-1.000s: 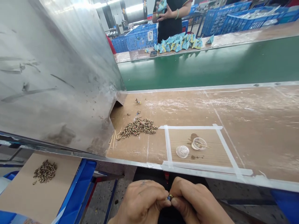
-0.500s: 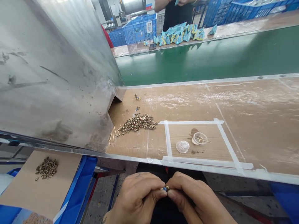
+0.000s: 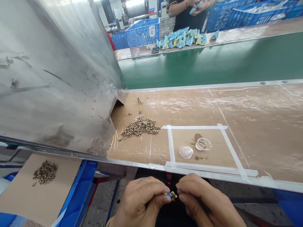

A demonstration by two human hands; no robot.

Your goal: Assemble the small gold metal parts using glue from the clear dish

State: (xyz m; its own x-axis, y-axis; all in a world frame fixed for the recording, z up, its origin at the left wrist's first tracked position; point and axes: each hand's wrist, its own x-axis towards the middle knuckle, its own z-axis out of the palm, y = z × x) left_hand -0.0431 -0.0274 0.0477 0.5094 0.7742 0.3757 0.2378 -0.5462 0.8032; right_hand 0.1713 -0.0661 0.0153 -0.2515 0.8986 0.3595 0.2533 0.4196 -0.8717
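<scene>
Between the thumb and forefinger of my left hand (image 3: 144,197) is a tiny painted figurine (image 3: 172,195), blue in the middle with yellow and dark brown parts. My right hand (image 3: 201,197) is closed in a pinch just right of it; whatever those fingertips hold, if anything, is hidden. Both hands are below the bench's front edge, over my lap. On the bench lies a pile of small brown-and-cream pieces (image 3: 140,127). Behind the pile are a blue-and-dark figurine (image 3: 139,112) and another with yellow (image 3: 139,100).
A taped cardboard patch (image 3: 182,134) bears an open clear cup (image 3: 203,144) with a stick and a clear lid (image 3: 186,152). Thin sticks (image 3: 115,141) lie by the metal housing (image 3: 71,78). More pieces (image 3: 44,172) sit at lower left. Across the green belt (image 3: 213,63), a person handles blue packets (image 3: 181,37).
My right fingertips have drawn slightly rightward from the figurine, showing more of it. My left hand still grips it. The person's hands opposite have come further into view with a packet.
</scene>
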